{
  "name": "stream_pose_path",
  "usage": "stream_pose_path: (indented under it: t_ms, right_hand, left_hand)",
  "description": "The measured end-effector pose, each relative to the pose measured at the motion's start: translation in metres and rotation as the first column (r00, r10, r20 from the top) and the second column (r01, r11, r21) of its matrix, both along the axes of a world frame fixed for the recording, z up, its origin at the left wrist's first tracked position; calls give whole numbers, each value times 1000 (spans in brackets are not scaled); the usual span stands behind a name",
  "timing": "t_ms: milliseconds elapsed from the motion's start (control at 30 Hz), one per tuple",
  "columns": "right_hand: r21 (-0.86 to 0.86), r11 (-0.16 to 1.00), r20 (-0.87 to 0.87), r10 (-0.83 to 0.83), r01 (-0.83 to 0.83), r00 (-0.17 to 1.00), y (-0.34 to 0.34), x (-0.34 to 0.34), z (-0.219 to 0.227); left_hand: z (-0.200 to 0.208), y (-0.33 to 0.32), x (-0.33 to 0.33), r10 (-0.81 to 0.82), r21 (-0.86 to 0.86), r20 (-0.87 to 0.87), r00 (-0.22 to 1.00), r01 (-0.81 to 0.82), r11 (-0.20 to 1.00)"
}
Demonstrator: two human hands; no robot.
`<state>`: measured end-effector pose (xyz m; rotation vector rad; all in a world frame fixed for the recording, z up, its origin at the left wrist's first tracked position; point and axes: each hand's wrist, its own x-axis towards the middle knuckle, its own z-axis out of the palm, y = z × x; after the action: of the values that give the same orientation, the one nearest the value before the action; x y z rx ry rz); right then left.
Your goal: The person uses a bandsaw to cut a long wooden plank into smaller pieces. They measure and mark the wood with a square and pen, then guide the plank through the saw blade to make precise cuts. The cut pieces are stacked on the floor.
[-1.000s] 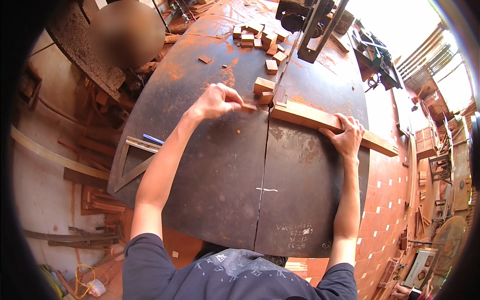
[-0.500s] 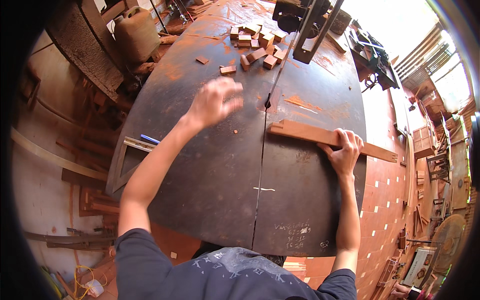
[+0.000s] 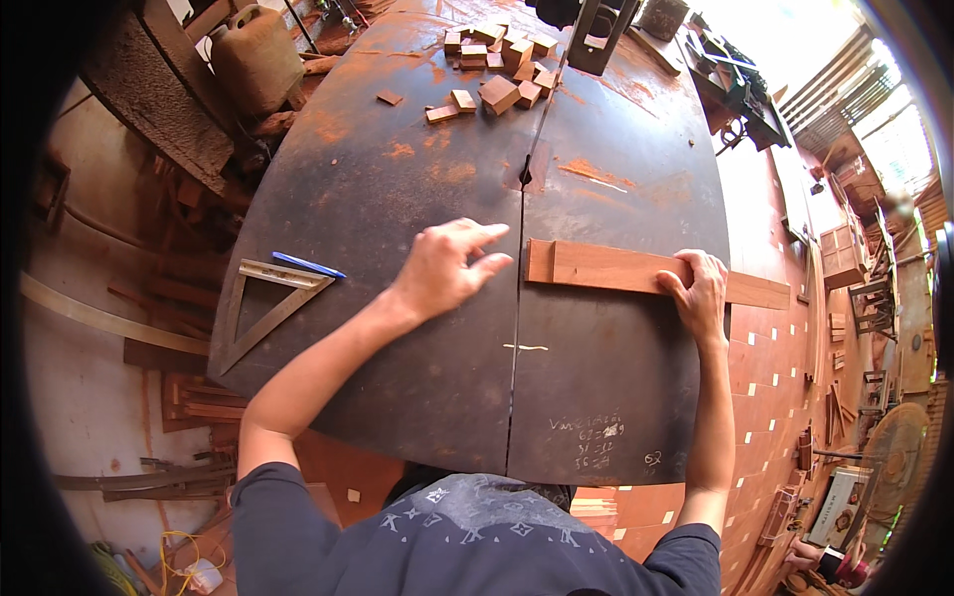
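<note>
My right hand [image 3: 700, 293] grips a long reddish-brown wooden board [image 3: 611, 266], thumb on the near side and fingers over the far edge. The board lies crosswise on a dark metal machine table [image 3: 417, 387], its right end sticking out past the table's edge. A step line marks its left end, which stops just right of the long slit in the table. Left of that slit, my left hand [image 3: 447, 268] hovers empty, forefinger and thumb stretched apart and pointing at the board's end. Its other fingers are partly curled.
Small wooden blocks [image 3: 499, 94] lie heaped at the far side, below a dark machine guide [image 3: 600, 38]. A dark opening [image 3: 526, 173] sits in the slit. At the left edge rest a triangular set square [image 3: 273, 316] and a blue pen [image 3: 309, 264]. Orange sawdust streaks the table.
My left hand has come back from near the blocks toward the board's left end. The board has been turned onto another face, still in my right hand. The whole view has shifted slightly.
</note>
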<state>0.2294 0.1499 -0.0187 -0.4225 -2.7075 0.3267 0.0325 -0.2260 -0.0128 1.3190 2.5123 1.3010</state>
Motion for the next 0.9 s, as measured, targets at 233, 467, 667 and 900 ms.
stream_pose_path:
  t_ms: [233, 467, 667, 900]
  right_hand:
    - [-20, 1000, -137, 8, -11, 991, -23, 21, 11]
    - [192, 979, -103, 87, -66, 991, -34, 34, 10]
    - [205, 978, -86, 44, -26, 995, -44, 36, 8]
    - [285, 959, -176, 51, 1, 983, -44, 36, 6]
  left_hand:
    - [-11, 25, 37, 11, 157, 63, 998, -21, 987]
    - [-14, 25, 53, 55, 245, 90, 994, -76, 967]
    - [2, 24, 54, 45, 137, 235, 971, -79, 987]
    - [15, 24, 34, 77, 54, 443, 893, -113, 992]
